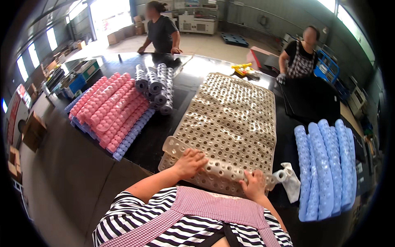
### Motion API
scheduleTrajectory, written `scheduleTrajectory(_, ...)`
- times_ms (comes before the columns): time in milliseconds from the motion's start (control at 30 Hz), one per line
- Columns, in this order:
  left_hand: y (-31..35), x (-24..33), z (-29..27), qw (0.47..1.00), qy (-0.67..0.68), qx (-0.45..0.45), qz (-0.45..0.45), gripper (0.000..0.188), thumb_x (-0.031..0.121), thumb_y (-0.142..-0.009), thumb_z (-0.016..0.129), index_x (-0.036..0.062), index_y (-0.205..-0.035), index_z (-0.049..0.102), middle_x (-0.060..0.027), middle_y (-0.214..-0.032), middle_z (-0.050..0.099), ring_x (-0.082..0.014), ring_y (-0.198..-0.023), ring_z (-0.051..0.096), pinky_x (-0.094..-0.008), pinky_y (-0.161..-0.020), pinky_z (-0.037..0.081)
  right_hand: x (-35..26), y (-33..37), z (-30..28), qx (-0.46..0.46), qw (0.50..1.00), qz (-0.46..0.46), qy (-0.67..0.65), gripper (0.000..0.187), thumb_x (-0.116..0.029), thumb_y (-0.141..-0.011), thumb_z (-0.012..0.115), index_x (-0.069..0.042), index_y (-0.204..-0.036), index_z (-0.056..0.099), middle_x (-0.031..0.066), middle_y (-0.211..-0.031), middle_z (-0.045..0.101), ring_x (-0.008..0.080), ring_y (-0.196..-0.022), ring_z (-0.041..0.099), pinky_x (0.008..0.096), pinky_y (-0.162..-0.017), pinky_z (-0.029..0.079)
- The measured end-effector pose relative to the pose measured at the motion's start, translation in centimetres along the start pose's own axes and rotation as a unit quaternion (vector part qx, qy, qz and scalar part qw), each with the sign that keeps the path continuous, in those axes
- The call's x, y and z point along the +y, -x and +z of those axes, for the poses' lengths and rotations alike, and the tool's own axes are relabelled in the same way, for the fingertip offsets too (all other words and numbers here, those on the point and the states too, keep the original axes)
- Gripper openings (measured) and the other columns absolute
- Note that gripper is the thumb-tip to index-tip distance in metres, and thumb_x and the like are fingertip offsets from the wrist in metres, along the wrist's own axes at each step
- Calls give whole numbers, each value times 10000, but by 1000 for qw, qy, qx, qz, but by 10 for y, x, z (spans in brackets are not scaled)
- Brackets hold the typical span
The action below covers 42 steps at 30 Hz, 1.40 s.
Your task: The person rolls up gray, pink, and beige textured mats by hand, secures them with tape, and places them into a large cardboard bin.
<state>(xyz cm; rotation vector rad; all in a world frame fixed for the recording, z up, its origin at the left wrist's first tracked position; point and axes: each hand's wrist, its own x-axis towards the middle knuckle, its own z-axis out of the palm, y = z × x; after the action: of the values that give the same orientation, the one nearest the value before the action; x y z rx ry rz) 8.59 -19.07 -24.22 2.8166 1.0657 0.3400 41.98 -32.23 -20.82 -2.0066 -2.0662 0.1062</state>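
A beige translucent bath mat (pixel 236 111) with rows of holes and bumps lies spread over the dark table, its near end turned up into a roll (pixel 222 168). My left hand (pixel 190 162) presses over the left part of this roll, fingers curved across it. Farther right, my right hand (pixel 254 183) grips the roll with bent fingers and the thumb on the near side. From the roll's right end sticks out a pale tube (pixel 280 176). Beside it lies a crumpled white cloth or glove (pixel 291 183).
Pink rolled mats (pixel 111 109) are piled at left on blue ones, beside grey rolls (pixel 156 86). Blue rolled mats (pixel 325 168) lie at right, near black sheets (pixel 310 99). A yellow tool (pixel 242 68) rests beyond the mat. Two people (pixel 162 33) stand across the table.
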Motion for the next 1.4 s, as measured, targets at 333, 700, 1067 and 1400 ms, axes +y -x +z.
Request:
scheduleTrajectory(333, 43, 15, 25, 993, 12, 113, 14, 433, 235, -919, 658, 208, -1348, 608, 6, -1272, 612, -178, -1212, 557, -526, -1077, 298, 26, 37, 53, 173, 973, -144, -54, 479, -120, -659, 793, -127, -1134, 740, 43, -1018, 674, 270, -971, 634, 446, -889, 473)
scheduleTrajectory(700, 62, 33, 30, 987, 64, 149, -23, 284, 308, -833, 700, 220, -1103, 692, 11, -1095, 623, -191, -1099, 579, -488, -988, 330, 25, 62, 73, 168, 977, -122, -42, 435, -153, -644, 819, -218, -1073, 782, 24, -954, 607, 250, -947, 601, 434, -922, 422)
scheduleTrajectory(1067, 63, 34, 11, 987, 112, 95, -71, 266, 229, -870, 650, 258, -1129, 705, -38, -1047, 570, -236, -1112, 548, -488, -1014, 299, 19, 58, 81, 196, 971, -134, 13, 331, -134, -681, 793, -175, -1009, 773, 42, -911, 586, 267, -931, 588, 435, -928, 420)
scheduleTrajectory(1400, 58, 23, 5, 972, 216, 69, -57, 227, 209, -828, 703, 243, -1046, 755, -36, -964, 578, -236, -1051, 563, -431, -975, 318, 18, 57, 69, 117, 966, 4, -230, 347, 58, -607, 733, -79, -922, 784, 91, -836, 555, 275, -844, 560, 384, -751, 473)
